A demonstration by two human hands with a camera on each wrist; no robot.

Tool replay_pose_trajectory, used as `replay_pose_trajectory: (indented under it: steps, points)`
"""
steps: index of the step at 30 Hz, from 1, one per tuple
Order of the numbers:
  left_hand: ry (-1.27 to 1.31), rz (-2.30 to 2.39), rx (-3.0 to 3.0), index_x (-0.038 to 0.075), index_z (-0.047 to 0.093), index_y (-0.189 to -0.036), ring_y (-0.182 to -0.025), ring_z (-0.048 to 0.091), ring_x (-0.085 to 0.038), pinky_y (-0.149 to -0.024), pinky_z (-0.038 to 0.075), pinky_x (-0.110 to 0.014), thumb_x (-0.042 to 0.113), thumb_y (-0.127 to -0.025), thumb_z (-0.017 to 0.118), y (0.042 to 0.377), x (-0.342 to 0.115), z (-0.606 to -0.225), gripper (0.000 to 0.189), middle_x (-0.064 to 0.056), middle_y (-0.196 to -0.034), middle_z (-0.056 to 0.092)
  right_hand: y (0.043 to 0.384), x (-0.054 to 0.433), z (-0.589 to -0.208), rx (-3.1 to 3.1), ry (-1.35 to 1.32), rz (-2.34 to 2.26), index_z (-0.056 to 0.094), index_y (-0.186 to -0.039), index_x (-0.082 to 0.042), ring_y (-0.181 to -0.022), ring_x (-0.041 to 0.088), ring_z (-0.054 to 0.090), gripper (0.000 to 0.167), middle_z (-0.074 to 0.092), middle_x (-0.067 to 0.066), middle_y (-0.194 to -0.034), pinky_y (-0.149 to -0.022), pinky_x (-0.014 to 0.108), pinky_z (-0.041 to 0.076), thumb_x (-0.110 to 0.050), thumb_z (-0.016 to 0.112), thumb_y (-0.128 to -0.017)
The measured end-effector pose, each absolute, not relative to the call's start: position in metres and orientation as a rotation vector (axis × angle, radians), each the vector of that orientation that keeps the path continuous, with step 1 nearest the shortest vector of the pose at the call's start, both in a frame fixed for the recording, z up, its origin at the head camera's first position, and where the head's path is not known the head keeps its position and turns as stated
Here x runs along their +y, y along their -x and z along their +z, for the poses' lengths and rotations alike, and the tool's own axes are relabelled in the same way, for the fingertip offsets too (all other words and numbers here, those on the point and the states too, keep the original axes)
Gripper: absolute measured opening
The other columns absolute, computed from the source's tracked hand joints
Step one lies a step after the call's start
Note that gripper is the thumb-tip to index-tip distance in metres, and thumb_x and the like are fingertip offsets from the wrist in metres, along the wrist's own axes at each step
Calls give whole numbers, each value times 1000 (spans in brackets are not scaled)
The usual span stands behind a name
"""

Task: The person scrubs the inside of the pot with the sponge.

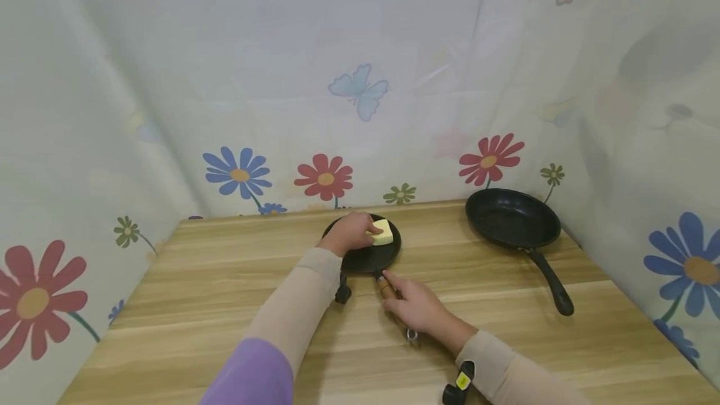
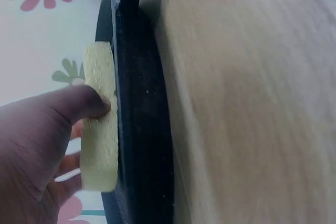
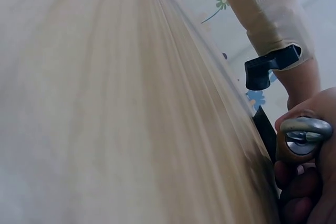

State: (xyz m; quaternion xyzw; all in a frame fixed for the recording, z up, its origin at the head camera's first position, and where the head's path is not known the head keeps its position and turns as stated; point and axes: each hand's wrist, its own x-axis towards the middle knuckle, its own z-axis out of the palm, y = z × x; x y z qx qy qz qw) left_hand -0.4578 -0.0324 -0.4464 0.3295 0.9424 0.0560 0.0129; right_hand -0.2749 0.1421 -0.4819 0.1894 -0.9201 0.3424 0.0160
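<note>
A yellow sponge [image 1: 384, 233] lies over the inside of a small black frying pan [image 1: 365, 261] on the wooden table. My left hand [image 1: 350, 233] pinches the sponge; in the left wrist view the thumb presses on its near edge, with other fingers behind it, just above the dark pan wall [image 2: 144, 129]. My right hand [image 1: 419, 306] grips the pan's wooden handle [image 1: 388, 289], its fingers curled around it. The metal hanging ring [image 3: 306, 128] at the handle's end shows close up in the right wrist view.
A larger black frying pan [image 1: 509, 220] sits at the table's back right, its long handle [image 1: 554, 283] angled toward the front. Behind the wooden table [image 1: 225, 311] hangs a white sheet [image 1: 270, 80] printed with flowers and butterflies. Both wrists wear black camera mounts [image 1: 458, 386].
</note>
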Motion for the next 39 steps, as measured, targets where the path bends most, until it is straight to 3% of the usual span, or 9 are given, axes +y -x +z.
replay_pose_trajectory:
  steps: [4,9,13,20,29,35,39]
  points:
    - [-950,167,2979,22,72,-126,-90,57,-16,-78,46,-32,12,-88,71,460,-37,-448,39,-4,-118,69,273,140,-483,-2853,-547,1073,53,-146,-5,-85,20,62,64,72,11,-109,-78,42,52,-26,63,-87]
    - [-900,112,3062,21,75,-122,-92,60,-21,-86,49,-37,12,-86,73,459,-49,-452,38,-5,-110,69,269,139,-486,-2847,-524,1096,53,-146,-5,-92,22,63,65,72,13,-113,-82,44,52,-27,65,-86]
    - [-892,136,3087,17,76,-120,-97,63,-26,-90,50,-39,11,-85,73,462,-56,-455,35,-8,-108,69,268,139,-486,-2859,-515,1101,53,-147,-6,-90,22,63,65,72,12,-113,-81,43,52,-28,65,-86]
    - [-926,168,3121,17,78,-116,-91,63,-27,-87,51,-42,11,-84,75,466,-63,-458,33,-8,-102,70,270,139,-485,-2871,-523,1109,53,-147,-7,-81,18,60,66,71,8,-106,-73,37,50,-29,64,-86]
    - [-1044,259,3066,14,77,-118,-100,63,-29,-93,49,-42,9,-81,72,463,-65,-456,37,-11,-109,71,271,140,-486,-2881,-525,1106,53,-148,-9,-85,19,61,66,71,10,-117,-75,37,51,-30,63,-86]
    - [-1081,312,3026,15,77,-118,-111,61,-26,-105,42,-44,9,-80,71,456,-62,-450,39,-9,-115,71,273,140,-482,-2877,-569,1056,53,-147,-9,-83,20,61,65,72,12,-113,-74,38,51,-30,63,-87]
    - [-1027,359,2959,19,76,-122,-117,60,-26,-103,46,-39,11,-82,70,447,-57,-446,41,-7,-123,69,272,140,-479,-2885,-571,1037,53,-148,-8,-84,21,62,66,72,12,-113,-75,39,52,-32,64,-87]
